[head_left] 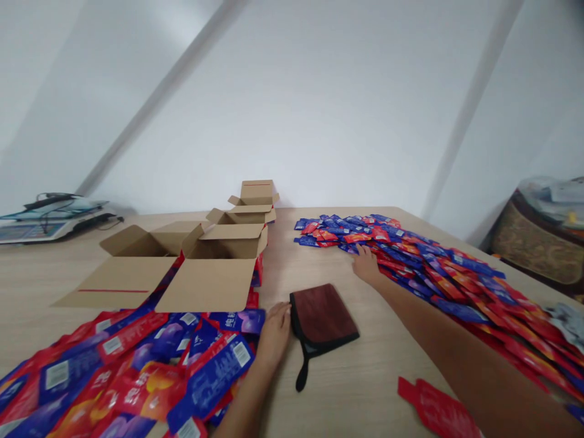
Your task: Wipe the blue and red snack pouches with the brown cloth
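My left hand point(274, 336) rests on the wooden table point(319, 395), fingers together and lying flat, touching the left edge of a dark red cloth pouch point(325, 316) with a black strap. It also lies against a heap of red and blue sachets point(132, 371) at the lower left. My right hand point(365, 263) is stretched far forward, fingers laid flat on the near edge of a long band of red and blue sachets point(438, 267) running along the right side.
Several open cardboard boxes point(214, 255) stand in a row at centre left, more behind point(253, 201). A weighing scale point(45, 222) sits at the far left. A flat red packet point(438, 410) lies near my right forearm. A patterned object point(538, 243) stands off the right edge.
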`<state>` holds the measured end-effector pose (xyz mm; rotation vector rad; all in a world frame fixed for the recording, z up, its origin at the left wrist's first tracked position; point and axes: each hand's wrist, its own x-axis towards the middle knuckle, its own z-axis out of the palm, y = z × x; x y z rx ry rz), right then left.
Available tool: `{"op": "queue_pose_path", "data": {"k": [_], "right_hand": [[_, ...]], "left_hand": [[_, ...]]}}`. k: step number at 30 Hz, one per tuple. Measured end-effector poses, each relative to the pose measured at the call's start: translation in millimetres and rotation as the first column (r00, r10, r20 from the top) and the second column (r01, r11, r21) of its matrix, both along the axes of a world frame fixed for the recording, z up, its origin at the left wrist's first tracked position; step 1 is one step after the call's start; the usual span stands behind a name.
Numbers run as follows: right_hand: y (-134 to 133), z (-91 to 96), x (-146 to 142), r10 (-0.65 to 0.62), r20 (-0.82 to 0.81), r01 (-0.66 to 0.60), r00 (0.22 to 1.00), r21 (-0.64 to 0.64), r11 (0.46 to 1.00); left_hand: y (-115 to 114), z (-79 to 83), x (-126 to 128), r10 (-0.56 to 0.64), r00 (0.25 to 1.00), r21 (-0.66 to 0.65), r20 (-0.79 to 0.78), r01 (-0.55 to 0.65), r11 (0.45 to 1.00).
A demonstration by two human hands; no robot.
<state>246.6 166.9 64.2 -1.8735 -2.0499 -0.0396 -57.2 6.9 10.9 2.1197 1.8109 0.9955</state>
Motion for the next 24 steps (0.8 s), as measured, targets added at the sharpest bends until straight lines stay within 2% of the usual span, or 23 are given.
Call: {"op": "queue_pose_path", "data": {"k": [3, 6, 9, 12, 14, 15, 17, 20, 22, 24], "right_hand": [[17.6, -5.4, 14.6, 0.024, 0.171, -0.026, 0.985, 0.013, 1.000], [27.7, 0.2, 18.9, 0.050, 0.156, -0.054, 0.986, 0.020, 0.998], [22.8, 18.5, 20.4, 0.086, 0.127, -0.095, 0.988, 0.065, 0.993], [2.8, 43.7, 21.1, 0.181, -0.055, -0.162, 0.982, 0.257, 0.953], [-14.4, 59.0, 18.4, 0.262, -0.230, -0.156, 0.937, 0.396, 0.905], [-23.0, 64.6, 15.2, 0.288, -0.309, -0.140, 0.906, 0.424, 0.895], [-39.3, 69.4, 3.8, 0.315, -0.448, -0.141, 0.837, 0.379, 0.915], [-64.0, 56.1, -25.6, 0.316, -0.565, -0.279, 0.762, 0.153, 0.948], [-83.9, 34.3, -50.3, 0.354, -0.502, -0.391, 0.789, 0.035, 0.920], [-106.8, 6.5, -74.5, 0.383, -0.334, -0.409, 0.861, -0.007, 0.913]], "left_hand": [[8.0, -7.3, -15.1, 0.174, 0.984, 0.050, -0.034, -0.172, 0.984], [6.7, -9.3, -12.0, 0.214, 0.975, 0.057, -0.066, -0.210, 0.976], [-2.2, -2.4, 7.4, 0.115, 0.991, 0.039, -0.072, -0.112, 0.993], [-14.2, 5.6, 30.9, -0.022, 0.993, -0.034, -0.113, 0.018, 0.999], [-21.3, 8.2, 42.3, -0.106, 0.982, -0.107, -0.157, 0.090, 0.990], [-24.0, 8.6, 46.1, -0.145, 0.974, -0.136, -0.176, 0.121, 0.983], [-27.2, 8.1, 49.9, -0.202, 0.959, -0.161, -0.200, 0.172, 0.972], [-27.8, 5.6, 50.4, -0.230, 0.947, -0.141, -0.225, 0.202, 0.969], [-27.2, 3.3, 50.2, -0.201, 0.944, -0.104, -0.261, 0.180, 0.978], [-26.8, 0.6, 50.6, -0.139, 0.940, -0.055, -0.312, 0.128, 0.990]]}}
